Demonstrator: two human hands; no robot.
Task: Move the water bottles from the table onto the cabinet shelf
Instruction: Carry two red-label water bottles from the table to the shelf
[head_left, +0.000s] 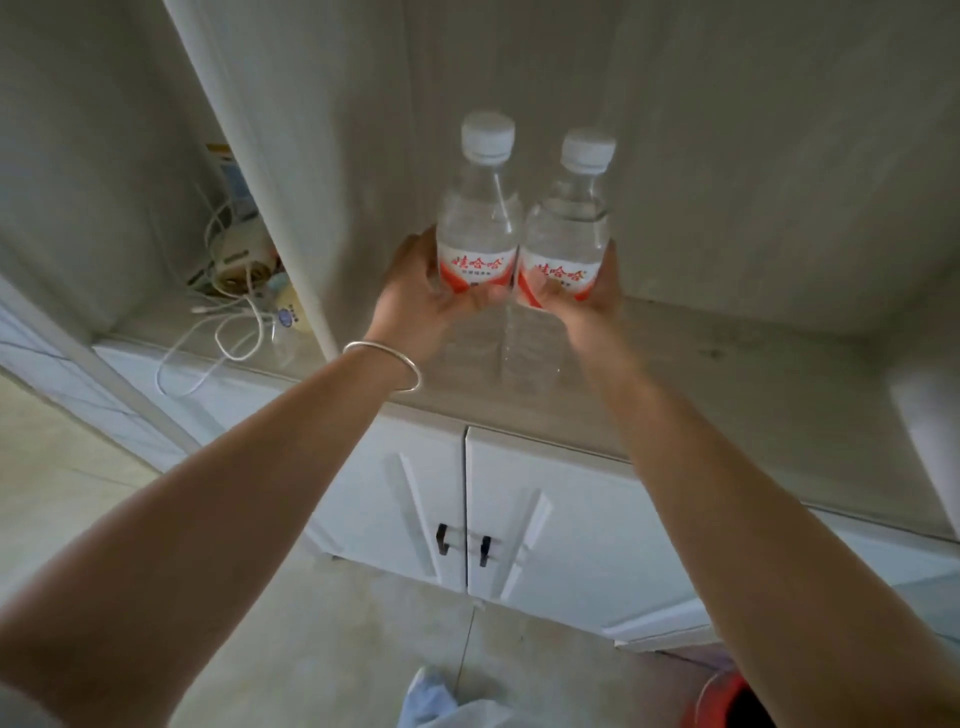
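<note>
Two clear water bottles with white caps and red-and-white labels stand upright, side by side and touching, on the grey cabinet shelf (737, 374). My left hand (421, 296) grips the left bottle (480, 208) around its label and lower half. The right bottle (569, 223) is gripped the same way by my right hand (587, 301). Both arms are stretched out forward. A silver bangle (384, 364) circles my left wrist. The bottles' lower parts are blurred and half hidden behind my fingers.
A white upright panel (270, 208) divides the shelf; left of it lie tangled white cables (223, 332) and small items. White cabinet doors with black handles (462, 545) are below the shelf. A white object (930, 441) sits at the right edge. The floor is pale tile.
</note>
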